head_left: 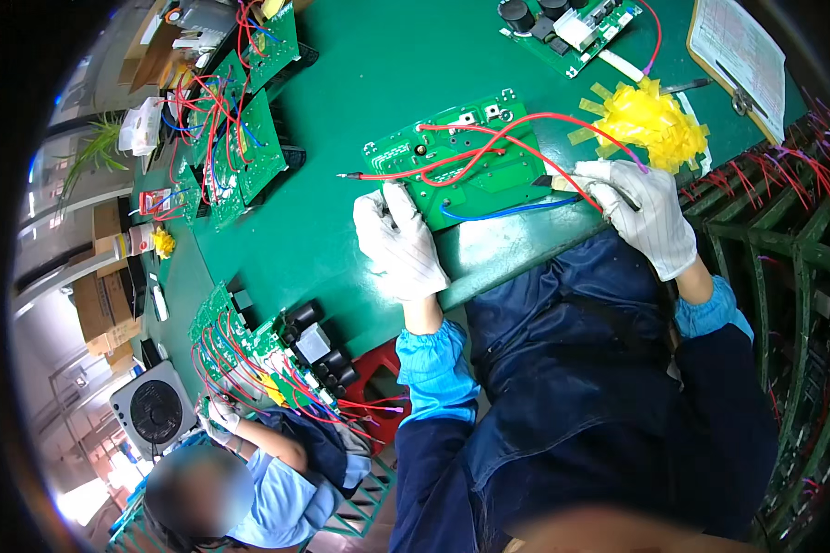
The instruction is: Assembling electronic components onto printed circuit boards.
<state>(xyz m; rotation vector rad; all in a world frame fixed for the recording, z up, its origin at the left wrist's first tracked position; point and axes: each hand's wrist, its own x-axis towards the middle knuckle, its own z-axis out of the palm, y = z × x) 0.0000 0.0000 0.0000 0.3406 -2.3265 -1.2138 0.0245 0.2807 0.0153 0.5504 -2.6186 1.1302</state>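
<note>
A green circuit board (498,170) lies on the table in front of me, with red wires (475,129) looping over it and a blue wire (512,214) along its near edge. My left hand (398,241), in a white glove, has its fingers curled at the board's near left corner, beside a red wire's dark tip. Also gloved, my right hand (644,219) is closed round a small pale tool (567,182) whose dark tip touches or nearly touches the board's right edge. Wire ends pass by this hand, one with a purple connector; whether it grips them too is unclear.
Yellow tape strips (650,127) lie bunched beyond my right hand, near a clipboard (742,69). Another board (572,37) sits at the back. Wired boards (249,152) stand at left. A green rack (798,244) borders my right. A co-worker (277,488) sits lower left.
</note>
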